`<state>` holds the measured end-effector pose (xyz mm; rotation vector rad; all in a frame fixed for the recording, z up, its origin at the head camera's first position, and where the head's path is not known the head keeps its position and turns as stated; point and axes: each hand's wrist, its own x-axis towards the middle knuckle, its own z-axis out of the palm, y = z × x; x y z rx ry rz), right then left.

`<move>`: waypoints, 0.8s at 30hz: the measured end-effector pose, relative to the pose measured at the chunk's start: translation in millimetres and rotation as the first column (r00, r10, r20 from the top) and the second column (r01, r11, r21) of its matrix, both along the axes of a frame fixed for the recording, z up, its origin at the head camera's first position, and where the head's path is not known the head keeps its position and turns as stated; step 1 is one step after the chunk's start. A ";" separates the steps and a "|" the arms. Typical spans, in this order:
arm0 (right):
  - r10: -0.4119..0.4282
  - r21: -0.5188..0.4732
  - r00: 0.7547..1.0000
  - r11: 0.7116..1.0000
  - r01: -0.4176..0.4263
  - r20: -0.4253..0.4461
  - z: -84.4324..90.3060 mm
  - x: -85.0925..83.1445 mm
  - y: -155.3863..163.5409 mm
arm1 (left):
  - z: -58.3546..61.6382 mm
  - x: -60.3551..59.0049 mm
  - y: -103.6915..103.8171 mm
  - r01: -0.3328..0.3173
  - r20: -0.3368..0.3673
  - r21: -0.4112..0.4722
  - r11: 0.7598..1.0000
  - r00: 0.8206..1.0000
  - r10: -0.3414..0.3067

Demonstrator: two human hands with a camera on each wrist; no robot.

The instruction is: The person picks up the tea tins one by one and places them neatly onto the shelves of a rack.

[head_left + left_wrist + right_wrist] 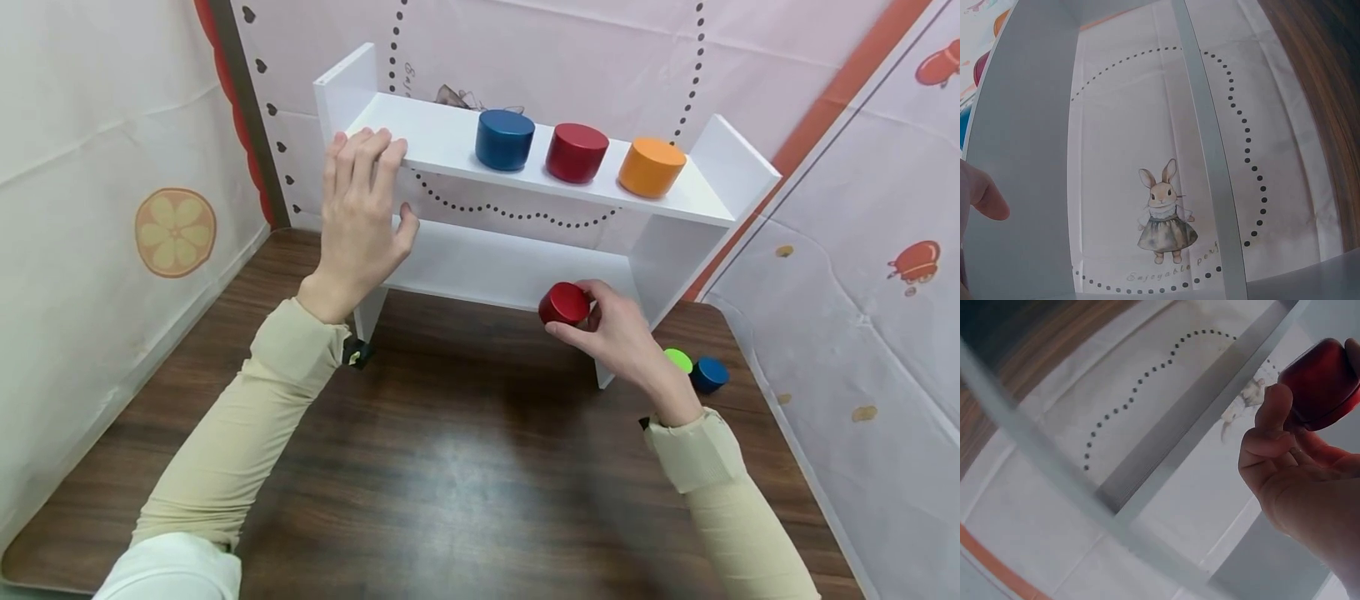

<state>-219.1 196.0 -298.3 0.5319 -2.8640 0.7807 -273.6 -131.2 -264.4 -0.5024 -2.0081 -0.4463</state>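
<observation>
My right hand (618,329) pinches a small red round tin (564,305) between thumb and fingers, at the front of the lower shelf board (487,265). In the right wrist view the same red tin (1321,384) appears tilted in the fingers, clear of the board. My left hand (360,212) lies with its fairly straight fingers over the left front of the upper shelf board (435,137), thumb below that edge. On this upper board, toward the right, stand a blue tin (505,140), a red tin (577,153) and an orange tin (652,167) in a row.
A white two-tier shelf with upright side panels (735,171) stands at the back of the dark wooden table (450,467). Right of it, a bright green round thing (678,360) and a blue tin (709,375) sit on the table. Printed cloth walls (97,100) enclose the table.
</observation>
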 end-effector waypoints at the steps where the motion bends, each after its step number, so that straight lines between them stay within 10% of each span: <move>1: 0.003 -0.007 1.000 1.000 -0.003 -0.001 1.3 -2.3 -3.4 | 0.1 -0.2 0.1 0.000 -0.003 0.001 1.000 1.000 0.000; 24: 0.031 -0.040 0.997 0.999 -0.034 -0.073 -6.1 -43.3 -75.6 | 0.0 -0.3 -0.2 -0.009 0.001 -0.002 1.000 1.000 0.009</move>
